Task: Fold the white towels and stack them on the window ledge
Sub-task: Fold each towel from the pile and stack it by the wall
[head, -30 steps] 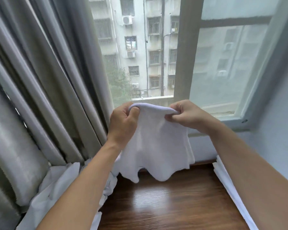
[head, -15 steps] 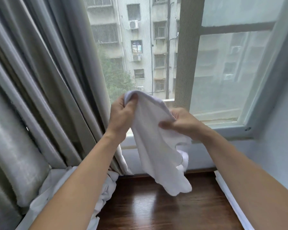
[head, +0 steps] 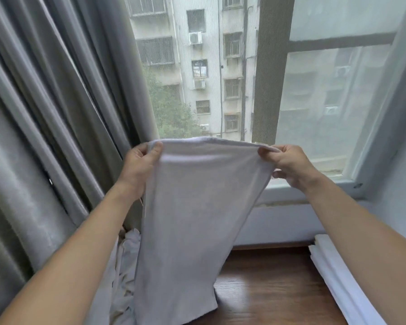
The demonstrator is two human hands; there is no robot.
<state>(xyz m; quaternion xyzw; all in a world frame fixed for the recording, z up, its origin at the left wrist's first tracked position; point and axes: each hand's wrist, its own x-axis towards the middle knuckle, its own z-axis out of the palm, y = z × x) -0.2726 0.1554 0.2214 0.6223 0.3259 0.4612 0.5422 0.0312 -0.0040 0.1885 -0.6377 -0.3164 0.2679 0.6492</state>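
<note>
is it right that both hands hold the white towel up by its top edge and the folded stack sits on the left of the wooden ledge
Not quite: the head view shows the folded stack on the right of the wooden ledge. The left hand and right hand do hold the white towel up by its top edge.

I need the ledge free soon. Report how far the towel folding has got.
Done: a stack of folded white towels lies at the right end of the wooden window ledge. In hand: the left hand and right hand pinch the top corners of one white towel, hanging open, unfolded. Left: a crumpled pile of white towels by the grey curtain; its count cannot be told.
</note>
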